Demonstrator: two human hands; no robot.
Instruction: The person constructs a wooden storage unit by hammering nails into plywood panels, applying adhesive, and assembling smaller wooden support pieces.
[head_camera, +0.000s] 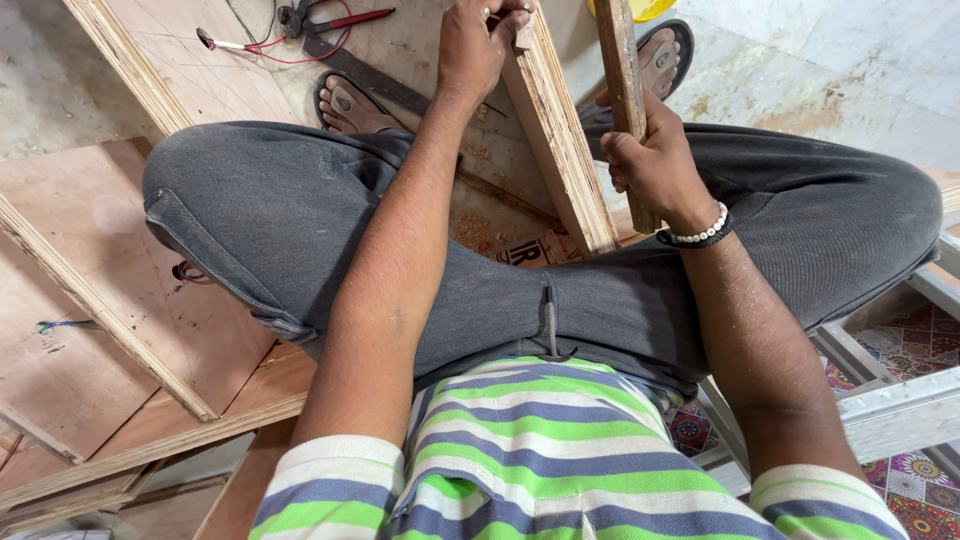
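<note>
Head view, looking down over a seated person's lap: the left hand (480, 45) is closed over the far end of a plywood strip (560, 140), fingers curled over its top edge, while the right hand (655, 165) is wrapped in a fist around a narrower wooden batten (622, 70) held nearly upright just beside the strip. The strip lies tilted between the knees, its laminated edge facing the camera and its near end resting down by the lap on a plywood sheet (200, 60) that serves as the work surface. Judged from its thick layered edge, the strip is stiff and moderately heavy for its length; it should not flex, but its sawn faces look rough and dusty, so a grip across the edges near one end, as the left hand has it, seems surer than a pinch on the flat faces. The batten looks lighter and equally rigid, well suited to a full-fist hold at its lower part. A beaded bracelet (700, 235) circles the right wrist. Pliers with red handles (320, 18) and a red wire (270, 50) lie on the sheet beyond the left knee, next to a dark flat metal bar (370, 80) near a sandalled foot (350, 105). Patterned tiles (900, 340) show at right under pale metal rails (900, 410).
</note>
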